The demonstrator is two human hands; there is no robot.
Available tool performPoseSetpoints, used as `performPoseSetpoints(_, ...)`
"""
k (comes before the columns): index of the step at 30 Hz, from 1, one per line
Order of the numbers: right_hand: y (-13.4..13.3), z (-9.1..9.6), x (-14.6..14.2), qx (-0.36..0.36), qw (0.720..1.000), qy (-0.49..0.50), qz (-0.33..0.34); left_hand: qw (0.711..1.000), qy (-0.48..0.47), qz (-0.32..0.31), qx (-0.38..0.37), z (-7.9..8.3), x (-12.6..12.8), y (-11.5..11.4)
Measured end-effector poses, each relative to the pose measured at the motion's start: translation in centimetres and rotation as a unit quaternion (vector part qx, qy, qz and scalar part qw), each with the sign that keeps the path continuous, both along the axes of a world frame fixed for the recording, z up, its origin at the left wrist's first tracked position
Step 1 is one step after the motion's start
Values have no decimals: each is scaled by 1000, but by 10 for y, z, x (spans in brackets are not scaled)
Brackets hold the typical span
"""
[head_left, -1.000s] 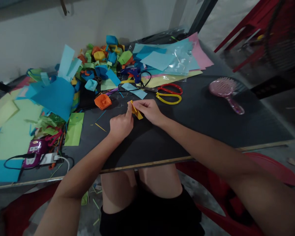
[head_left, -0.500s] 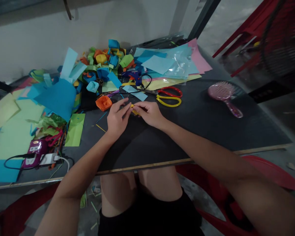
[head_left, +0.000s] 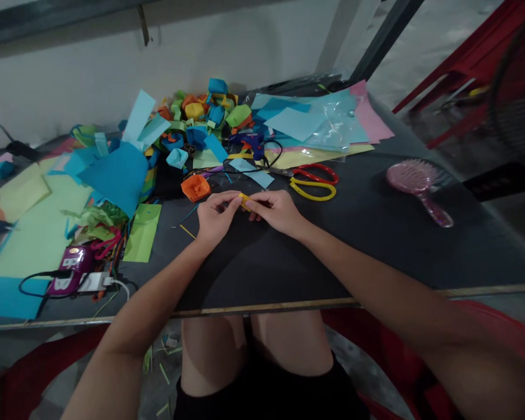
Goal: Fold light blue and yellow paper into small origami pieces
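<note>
Between my two hands is a small piece of yellow paper [head_left: 244,200], mostly covered by my fingers. My left hand [head_left: 219,217] pinches its left side between thumb and fingers. On the other side, my right hand [head_left: 279,211] grips it the same way, thumb towards me. Just beyond my left hand sits an orange folded paper piece [head_left: 196,188]. Scissors [head_left: 314,181] with one red and one yellow handle lie past my right hand. Behind them are a light blue paper strip [head_left: 252,172] and a blue glue gun [head_left: 250,143].
A heap of folded paper pieces [head_left: 195,111] stands at the back, beside stacked coloured sheets [head_left: 301,119]. A pink hairbrush [head_left: 413,178] lies to the right. On the left are a blue paper cone [head_left: 116,175], a green sheet [head_left: 142,233] and a purple device [head_left: 72,269] with cables.
My left fingers, stretched out before, have closed around the yellow paper. Both hands now hold it from its two sides. The view has shifted slightly, moving the table items rightward.
</note>
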State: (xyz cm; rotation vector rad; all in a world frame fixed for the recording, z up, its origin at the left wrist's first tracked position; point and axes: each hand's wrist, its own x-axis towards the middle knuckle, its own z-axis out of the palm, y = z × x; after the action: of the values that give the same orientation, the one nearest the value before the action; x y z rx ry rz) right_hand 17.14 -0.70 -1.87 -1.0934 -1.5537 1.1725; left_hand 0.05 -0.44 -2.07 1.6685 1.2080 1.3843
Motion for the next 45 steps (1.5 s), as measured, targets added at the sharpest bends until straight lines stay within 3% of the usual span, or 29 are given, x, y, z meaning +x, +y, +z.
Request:
performPoseSetpoints(7,-7,0,-5,71,995,-8,-71,999,43,-3,19,5,0,-4)
performPoseSetpoints(12,-12,3,-7,158,979,-49,-118,990,93,23,101,7,-2,-6)
performPoseSetpoints(14,-14,6,-6,205,970,-57,-116,974,137,28,176,11,-4,-8)
performPoseSetpoints(17,-16,10,-5,286,949,-76,-110,925,204,31,319,18,-8,-12)
performPoseSetpoints(20,-18,12,-5,339,931,-81,-108,887,244,35,390,23,-12,-15)
performPoseSetpoints(23,-20,14,-4,346,930,-73,-100,887,266,28,377,25,-16,-16)
performPoseSetpoints(29,-23,15,-4,293,944,-105,-105,900,267,-9,345,23,-21,-11)
performPoseSetpoints(36,-22,12,-5,306,936,-122,-124,924,239,-38,295,24,-19,-9)
performPoseSetpoints(42,-21,9,-4,333,929,-108,-119,920,247,-32,302,27,-15,-11)
performPoseSetpoints(45,-21,10,-5,322,932,-113,-122,933,222,-39,282,28,-14,-12)
